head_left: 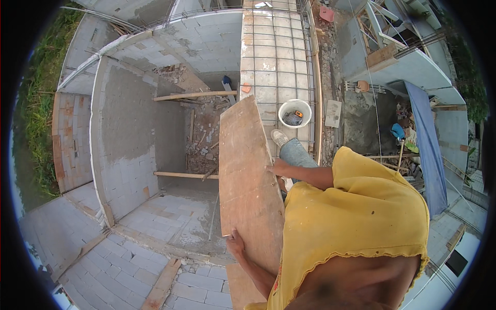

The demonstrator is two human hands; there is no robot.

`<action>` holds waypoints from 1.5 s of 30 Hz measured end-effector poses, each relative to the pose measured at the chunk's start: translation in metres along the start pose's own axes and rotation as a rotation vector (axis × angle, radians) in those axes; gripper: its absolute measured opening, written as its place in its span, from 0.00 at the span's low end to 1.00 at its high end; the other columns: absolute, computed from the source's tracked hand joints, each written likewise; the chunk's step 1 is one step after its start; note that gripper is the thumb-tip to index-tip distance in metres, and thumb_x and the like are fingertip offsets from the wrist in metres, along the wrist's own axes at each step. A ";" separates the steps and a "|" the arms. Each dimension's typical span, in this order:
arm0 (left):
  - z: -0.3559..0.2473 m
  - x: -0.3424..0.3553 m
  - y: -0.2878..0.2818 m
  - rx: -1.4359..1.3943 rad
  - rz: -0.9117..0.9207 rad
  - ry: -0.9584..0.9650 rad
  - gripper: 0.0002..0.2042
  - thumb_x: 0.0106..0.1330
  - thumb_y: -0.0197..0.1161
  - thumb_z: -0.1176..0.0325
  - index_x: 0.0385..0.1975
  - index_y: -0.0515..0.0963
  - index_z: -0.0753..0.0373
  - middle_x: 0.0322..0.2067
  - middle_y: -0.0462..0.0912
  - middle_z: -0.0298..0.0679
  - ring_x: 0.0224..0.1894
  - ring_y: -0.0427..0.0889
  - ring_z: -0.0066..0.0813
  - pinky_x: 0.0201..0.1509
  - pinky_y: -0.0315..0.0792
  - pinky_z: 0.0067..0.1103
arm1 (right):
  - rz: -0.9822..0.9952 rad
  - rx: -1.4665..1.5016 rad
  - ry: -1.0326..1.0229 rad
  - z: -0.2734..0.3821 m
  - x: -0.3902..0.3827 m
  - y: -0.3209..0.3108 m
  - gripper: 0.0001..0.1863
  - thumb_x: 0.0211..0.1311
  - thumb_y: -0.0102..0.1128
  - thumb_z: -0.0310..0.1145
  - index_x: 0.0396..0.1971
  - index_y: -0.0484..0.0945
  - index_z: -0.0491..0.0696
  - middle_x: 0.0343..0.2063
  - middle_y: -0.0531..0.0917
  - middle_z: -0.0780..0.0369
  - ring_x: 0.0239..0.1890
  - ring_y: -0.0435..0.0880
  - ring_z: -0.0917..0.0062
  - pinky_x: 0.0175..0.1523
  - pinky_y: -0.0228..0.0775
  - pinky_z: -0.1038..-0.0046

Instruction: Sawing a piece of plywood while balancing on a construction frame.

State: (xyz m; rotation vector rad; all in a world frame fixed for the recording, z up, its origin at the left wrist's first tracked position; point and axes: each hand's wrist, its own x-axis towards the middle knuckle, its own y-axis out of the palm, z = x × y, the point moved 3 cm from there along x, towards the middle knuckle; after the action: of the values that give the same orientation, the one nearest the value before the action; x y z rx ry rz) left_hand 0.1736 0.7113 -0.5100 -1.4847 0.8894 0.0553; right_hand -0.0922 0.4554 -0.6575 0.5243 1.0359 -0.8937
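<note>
A long, worn plywood board (248,181) is held between my two hands, tilted beside me over the edge of the slab. My left hand (236,244) grips its lower left edge, fingers wrapped round it. Higher up, my right hand (279,168) is closed on the board's right edge; part of its fingers is hidden. A white bucket (283,121) stands on the slab past my shoe (279,137), with dark material and an orange-and-black object (298,114) inside. Another plywood piece (243,289) shows beneath my left forearm.
Steel reinforcing mesh (275,67) lies over the slab ahead. On the left, a deep room drops between block walls (129,113), with rubble (204,134) and bamboo poles (196,95) across it. To the right hang a blue tarp (428,144) and a thin line (373,82).
</note>
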 end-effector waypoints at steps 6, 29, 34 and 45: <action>-0.061 -0.002 -0.029 -0.019 -0.070 -0.035 0.32 0.69 0.48 0.43 0.29 0.83 0.73 0.27 0.82 0.61 0.33 0.82 0.62 0.41 0.72 0.46 | 0.058 0.335 0.136 0.046 0.014 -0.023 0.16 0.65 0.64 0.38 0.45 0.79 0.41 0.36 0.84 0.57 0.34 0.87 0.68 0.38 0.83 0.62; -0.212 0.142 -0.103 -0.205 -0.098 0.298 0.30 0.70 0.52 0.48 0.23 0.77 0.76 0.17 0.76 0.52 0.21 0.71 0.37 0.29 0.65 0.38 | 0.002 0.594 -0.259 0.208 -0.018 -0.126 0.16 0.67 0.61 0.36 0.45 0.77 0.38 0.39 0.84 0.57 0.39 0.87 0.68 0.42 0.85 0.66; -0.252 0.174 -0.098 -0.141 -0.012 0.294 0.30 0.70 0.52 0.48 0.23 0.77 0.76 0.18 0.76 0.55 0.21 0.71 0.41 0.30 0.65 0.39 | -0.052 0.585 -0.202 0.215 0.005 -0.162 0.16 0.66 0.61 0.35 0.44 0.78 0.38 0.41 0.84 0.56 0.41 0.87 0.68 0.43 0.85 0.66; -0.430 0.204 -0.086 -0.019 0.011 0.217 0.29 0.68 0.53 0.47 0.28 0.81 0.75 0.24 0.81 0.61 0.29 0.83 0.52 0.36 0.71 0.41 | 0.015 0.454 -0.095 0.276 0.080 -0.306 0.17 0.66 0.63 0.41 0.42 0.78 0.41 0.35 0.84 0.59 0.33 0.85 0.74 0.39 0.83 0.70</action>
State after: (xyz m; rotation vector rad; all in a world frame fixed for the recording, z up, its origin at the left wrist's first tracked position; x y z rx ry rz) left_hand 0.1566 0.2287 -0.4806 -1.5233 1.0744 -0.0912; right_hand -0.1890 0.0509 -0.5992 0.8585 0.7404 -1.1368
